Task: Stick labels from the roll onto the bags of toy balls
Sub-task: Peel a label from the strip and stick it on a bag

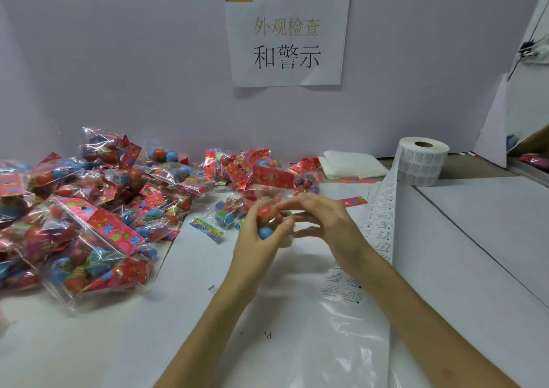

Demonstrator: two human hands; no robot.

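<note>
Left hand (252, 239) is gripping a bag of toy balls (269, 213) just above the counter (475, 239), its fingers curling round the balls; right hand (323, 224) is touching the same bag with extended fingers, grasping nothing. The label roll (421, 161) is standing at far right, its strip (381, 209) trailing toward the person beside the right hand. More bags (89, 209) are lying heaped at left

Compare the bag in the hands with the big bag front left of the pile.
The held bag is lifted, gripped by the left hand with the right hand touching it; the big bag lies untouched. The big bag looks larger and fuller than the held bag. Both are clear plastic with red flowered headers, holding red and blue balls.
</note>
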